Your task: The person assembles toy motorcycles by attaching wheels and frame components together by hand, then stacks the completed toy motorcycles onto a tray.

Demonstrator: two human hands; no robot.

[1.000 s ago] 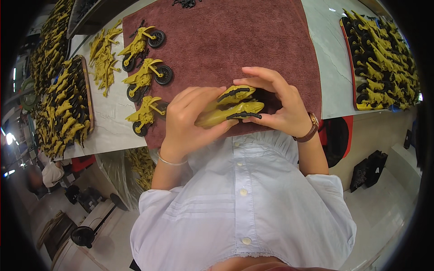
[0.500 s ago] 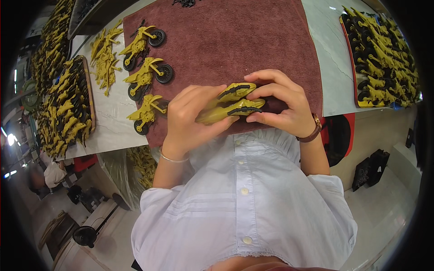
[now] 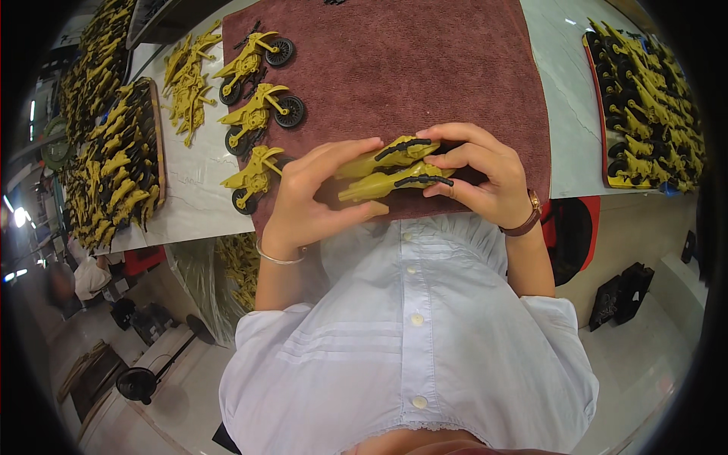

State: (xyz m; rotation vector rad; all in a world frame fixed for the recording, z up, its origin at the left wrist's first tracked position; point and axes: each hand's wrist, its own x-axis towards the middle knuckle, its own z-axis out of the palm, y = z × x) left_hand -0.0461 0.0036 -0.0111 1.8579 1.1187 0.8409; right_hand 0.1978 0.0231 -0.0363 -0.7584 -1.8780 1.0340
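Note:
Side by side over the cloth are two yellow toy motorcycle bodies [image 3: 394, 180], each with a black handlebar [image 3: 425, 181] at its right end. My right hand [image 3: 485, 171] pinches that end between thumb and fingers, one finger reaching between the two. From the left, my left hand [image 3: 311, 189] curves round the bodies, index fingertip at the upper one. Its thumb stands a little off the lower body, and its other fingers are mostly hidden. Left of my hands, three toy motorcycles [image 3: 254, 110] with black wheels lie in a column at the cloth's edge.
A dark red cloth [image 3: 425, 68] covers the table's middle. Yellow toy bodies [image 3: 186, 87] lie left of it on the white tabletop [image 3: 199, 205]. Trays packed with yellow and black toys stand at the far left [image 3: 161, 144] and right [image 3: 604, 144]. Small black parts lie at the top edge.
My left thumb has come off the lower body and my left hand has loosened. The bodies have turned slightly, showing more of both handlebars. The whole view has shifted a little.

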